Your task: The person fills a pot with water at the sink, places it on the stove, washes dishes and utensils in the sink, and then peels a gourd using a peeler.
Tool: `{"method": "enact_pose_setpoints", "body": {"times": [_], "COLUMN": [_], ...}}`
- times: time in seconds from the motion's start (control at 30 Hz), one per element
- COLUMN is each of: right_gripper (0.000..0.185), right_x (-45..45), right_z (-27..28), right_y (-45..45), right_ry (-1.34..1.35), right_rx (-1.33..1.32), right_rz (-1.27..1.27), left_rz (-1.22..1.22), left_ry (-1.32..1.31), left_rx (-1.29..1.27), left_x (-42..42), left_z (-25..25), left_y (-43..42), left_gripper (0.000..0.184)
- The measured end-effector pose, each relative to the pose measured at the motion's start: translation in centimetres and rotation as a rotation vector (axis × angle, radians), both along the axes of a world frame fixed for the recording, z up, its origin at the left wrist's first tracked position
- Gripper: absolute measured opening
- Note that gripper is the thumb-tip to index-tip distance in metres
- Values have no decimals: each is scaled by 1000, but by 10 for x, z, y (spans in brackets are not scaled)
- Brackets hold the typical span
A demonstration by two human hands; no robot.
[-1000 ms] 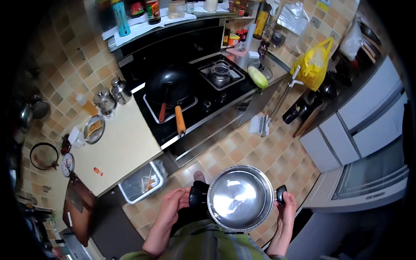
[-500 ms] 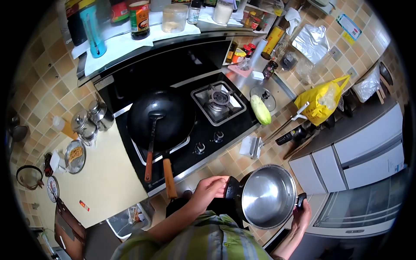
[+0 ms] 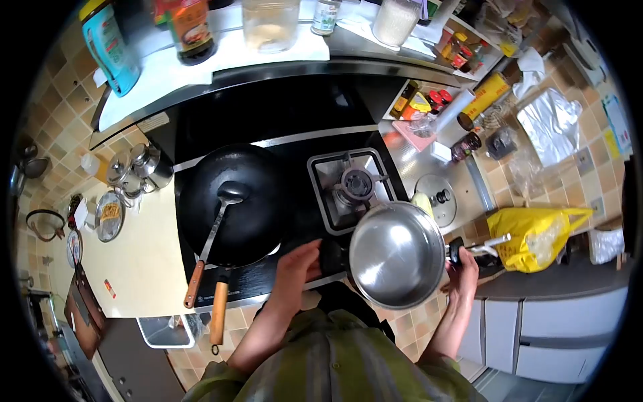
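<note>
Pot [image 3: 396,256] Was Held by the Stove [image 3: 300,218]

The left hand [image 3: 295,264] was at the nine o'clock of the pot, and its fingers were grasping the black handle [image 3: 331,257] there; because this handle was dark against the dark stove, it could not be told how tightly they were closed. The right hand [image 3: 463,271] was at three o'clock, with its fingers bent around the other handle [image 3: 455,250]. The pot was between them, with its open top facing upward and its shiny inside showing. It hid a lower part of the burner [image 3: 355,185], which was seen at eleven o'clock from it.

On the stove, toward ten o'clock, stood the wok [image 3: 258,228]. A ladle [image 3: 232,191] was lying in it, and the wooden grip [image 3: 194,285] went out over the rim at the wok's seven o'clock. At one o'clock from the pot, a pale vegetable [image 3: 422,202] was partly hidden behind it, and just beside was a glass lid [image 3: 445,213]. The yellow bag [image 3: 519,244] was at three o'clock, beyond the right hand. The bin [image 3: 149,333] was at eight o'clock, well apart from both hands.
</note>
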State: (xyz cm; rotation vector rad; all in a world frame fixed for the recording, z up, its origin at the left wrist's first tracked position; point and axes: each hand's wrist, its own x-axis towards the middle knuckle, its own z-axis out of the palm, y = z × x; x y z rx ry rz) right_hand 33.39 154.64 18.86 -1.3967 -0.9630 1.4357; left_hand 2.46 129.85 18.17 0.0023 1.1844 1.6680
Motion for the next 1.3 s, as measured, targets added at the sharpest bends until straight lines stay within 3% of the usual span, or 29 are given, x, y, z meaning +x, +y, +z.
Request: {"method": "enact_pose_setpoints", "body": {"times": [0.3,0.6,0.8,1.0,1.3], "right_gripper": [14,19,19,15,18], "right_x": [-120,-170,-159,-152,-149], "right_z": [-48,-69,-76,-81,-78], "right_y": [180,237,227,224,206], "right_ry": [36,65,119,198,222], "right_rx": [-85,-118,-165,-128,-144], "right_rz": [319,454,379,417,443], "left_rz": [290,390,439,482,404], "left_ry": [115,246,384,308,461], "left_rx": [-201,-313,-399,-382,-310], "left_x": [-30,-58,-65,-74,-107], "left_z": [-18,-10,-28,-27,-63], "left_y": [128,189,200,210,214], "left_gripper": [59,73,53,45,38]}}
